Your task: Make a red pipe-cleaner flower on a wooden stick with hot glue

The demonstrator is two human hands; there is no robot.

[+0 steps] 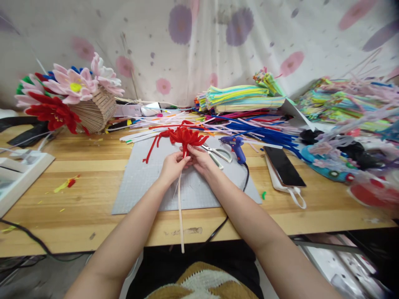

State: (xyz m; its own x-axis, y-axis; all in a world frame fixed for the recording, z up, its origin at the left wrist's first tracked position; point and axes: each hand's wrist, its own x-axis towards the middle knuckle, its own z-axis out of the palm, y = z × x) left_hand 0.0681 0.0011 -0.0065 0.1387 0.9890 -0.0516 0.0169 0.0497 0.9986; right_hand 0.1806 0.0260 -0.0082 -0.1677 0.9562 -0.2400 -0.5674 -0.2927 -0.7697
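Observation:
Over the grey cutting mat (143,187), a red pipe-cleaner flower (186,136) is held between both hands. My left hand (174,165) pinches it near its base from the left. From the right, my right hand (199,159) has its fingers closed round the same base. A pale stem (180,211) runs down from under the hands past the table's front edge. Loose red pipe cleaners (151,148) lie just left of the bloom. Scissors (220,154) rest on the mat beside my right hand. My fingertips hide the join of flower and stem.
A blue glue gun (235,146) with a black cord lies on the mat's right. Farther right is a phone (284,166) with a white cable. Pipe-cleaner bundles (237,99) line the back. A wooden-stick basket of flowers (96,109) and a power strip (21,174) are at left.

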